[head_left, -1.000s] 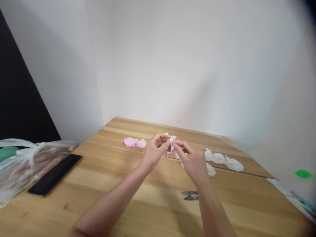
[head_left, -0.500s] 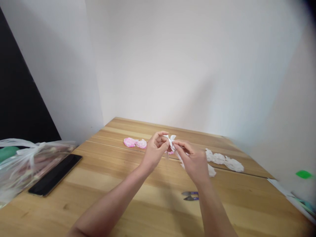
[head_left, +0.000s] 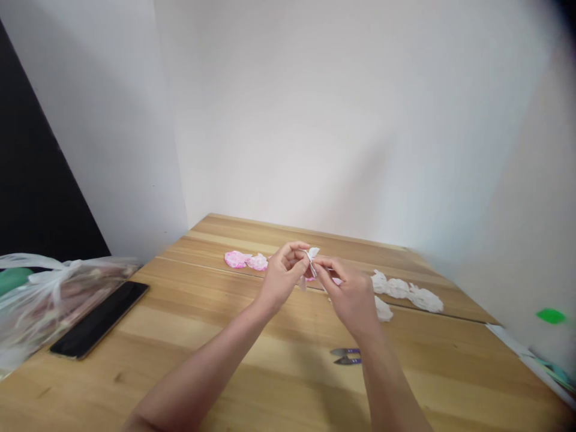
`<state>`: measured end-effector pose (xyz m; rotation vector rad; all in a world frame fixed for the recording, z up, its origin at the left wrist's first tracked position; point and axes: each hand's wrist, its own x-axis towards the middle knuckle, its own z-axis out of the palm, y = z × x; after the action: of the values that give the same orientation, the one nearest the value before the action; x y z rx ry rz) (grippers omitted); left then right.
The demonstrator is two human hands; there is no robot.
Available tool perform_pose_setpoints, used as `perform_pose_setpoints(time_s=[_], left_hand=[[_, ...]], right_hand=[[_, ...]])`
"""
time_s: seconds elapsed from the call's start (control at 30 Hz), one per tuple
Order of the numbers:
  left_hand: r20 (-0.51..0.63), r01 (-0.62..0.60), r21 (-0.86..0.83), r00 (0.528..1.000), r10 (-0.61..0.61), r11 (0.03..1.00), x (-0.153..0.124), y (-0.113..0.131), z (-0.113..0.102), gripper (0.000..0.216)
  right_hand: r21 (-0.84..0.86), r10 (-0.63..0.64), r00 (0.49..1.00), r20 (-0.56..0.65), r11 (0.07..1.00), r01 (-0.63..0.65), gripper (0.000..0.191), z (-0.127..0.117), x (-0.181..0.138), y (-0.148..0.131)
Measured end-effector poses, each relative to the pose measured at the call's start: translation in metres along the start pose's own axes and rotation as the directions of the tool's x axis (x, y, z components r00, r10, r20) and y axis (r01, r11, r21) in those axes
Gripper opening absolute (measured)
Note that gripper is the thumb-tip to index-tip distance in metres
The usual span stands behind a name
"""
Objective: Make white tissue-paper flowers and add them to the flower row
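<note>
My left hand is closed, thumb and fingers pinching a small white gathered piece that looks like thin fabric or tissue. Fingertips of my right hand pinch the same piece from the right side, so both hands meet at it above the table. Part of the piece is hidden by my fingers. Behind my left hand lie pink-and-white crumpled puffs. White crumpled puffs lie beyond my right hand, and another white puff is partly covered by it. Thread snips rest near my right forearm, which hides their handle end.
A black phone lies on the wooden table at left. Beside it is a tied clear plastic bag with items inside. White walls stand behind the table. Flat whitish material lies along the right edge.
My right hand has shifted slightly left, closer to my left fingers. The white piece between them looks narrower and more folded. Both hands keep their pinch.
</note>
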<state>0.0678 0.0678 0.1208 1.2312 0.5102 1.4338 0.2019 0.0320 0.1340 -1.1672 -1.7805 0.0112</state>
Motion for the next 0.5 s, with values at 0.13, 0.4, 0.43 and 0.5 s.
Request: perform_pose_setpoints(time_s=[0.13,0.4,0.43,0.5], left_hand=[[-0.002,-0.001,-0.008,1.000,0.001,1.000,-0.0001,-0.0002,0.0005,0.027],[-0.001,0.000,-0.017,1.000,0.000,1.000,-0.0002,0.0018,0.0018,0.025],[-0.001,-0.001,-0.016,1.000,0.001,1.000,-0.0002,0.0018,0.0018,0.025],[-0.001,-0.003,-0.011,1.000,0.002,1.000,-0.0001,0.0014,0.0015,0.025]], right_hand=[[-0.004,0.000,1.000,-0.002,1.000,0.000,0.017,-0.0007,-0.0002,-0.0004],[-0.011,0.014,1.000,-0.004,1.000,-0.014,0.019,-0.0009,0.0006,-0.0005],[0.002,0.021,1.000,-0.001,1.000,-0.021,0.019,-0.0010,0.0006,-0.0007],[0.029,0.032,0.999,0.004,0.999,-0.032,0.019,-0.0014,0.0007,-0.0008]])
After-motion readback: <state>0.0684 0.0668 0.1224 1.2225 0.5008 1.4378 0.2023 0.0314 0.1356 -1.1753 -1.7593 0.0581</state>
